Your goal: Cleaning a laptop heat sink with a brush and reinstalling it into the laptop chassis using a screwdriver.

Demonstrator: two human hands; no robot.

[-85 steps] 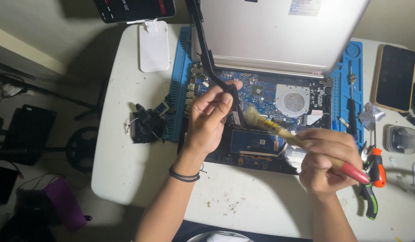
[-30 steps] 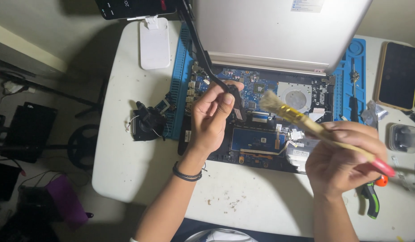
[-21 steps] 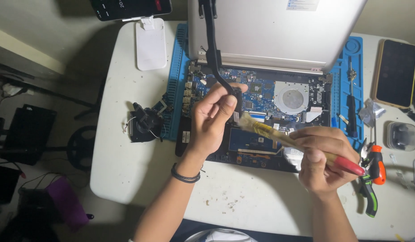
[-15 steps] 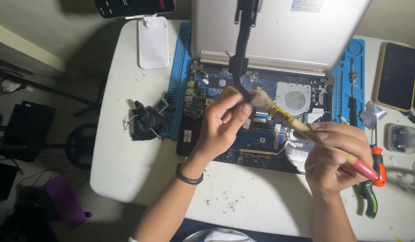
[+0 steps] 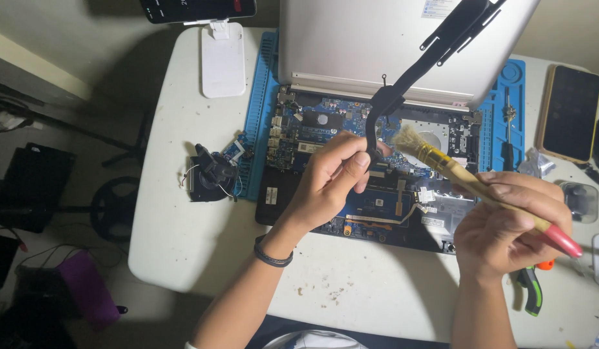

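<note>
**Hands over an opened laptop: black strip lifted, brush poised**

Left hand (image 5: 332,178) pinches the lower end of a long black heat-pipe strip (image 5: 435,45) between thumb and fingertips, just above the exposed blue circuit board (image 5: 319,126) of an opened laptop (image 5: 377,58). From that pinch the strip bends upward and runs diagonally to the upper right, crossing in front of the laptop's silver lid, where its far end forks into several arms. A dark band (image 5: 272,257) circles the left wrist.

Right hand (image 5: 513,223) is closed around the handle of a paintbrush (image 5: 471,181), fingers wrapped tight and the red handle tip sticking out to the lower right. The pale bristles point up and left, near the round fan recess (image 5: 435,137) and close beside the left hand's fingertips; whether they touch the board cannot be told.

The laptop sits on a blue work mat (image 5: 257,110) on a white round-cornered surface (image 5: 183,220). Left of the mat lies a small black fan part with loose wires (image 5: 209,178). A white stand (image 5: 223,58) holds a dark phone at the top edge. At the right, a second phone (image 5: 571,113) lies face up, a screwdriver (image 5: 507,129) rests on the mat, and green-handled pliers (image 5: 531,291) lie below the right hand. Crumbs of debris (image 5: 328,294) dot the surface near the front.
</note>
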